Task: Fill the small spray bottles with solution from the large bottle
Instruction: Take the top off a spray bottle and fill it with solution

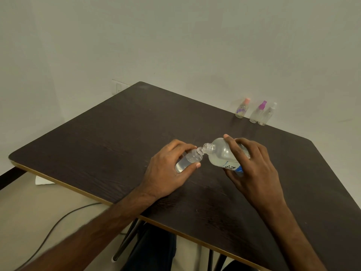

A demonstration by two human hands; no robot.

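Near the middle of the dark wooden table [121,133], the left hand [166,173] is wrapped around a small clear bottle [188,160], thumb on the near side and fingers curled over the far side, holding it tilted with its open neck pointing up and to the right. The bottle has no cap on, and clear liquid sits in its lower part. Just right of it, the right hand [252,165] grips the large bottle [222,153] around its labelled body, fingers spread over the top and thumb underneath. This bottle is tipped leftward and down so its uncapped threaded mouth meets the small bottle's neck; the two openings touch or nearly touch. Clear solution shows inside the large bottle's shoulder. Farther back on the table, close to its far right edge, stand three capped spray bottles: one with a pink cap [242,108], one with a purple cap [257,112], and one with a white cap [267,115], the last two side by side.
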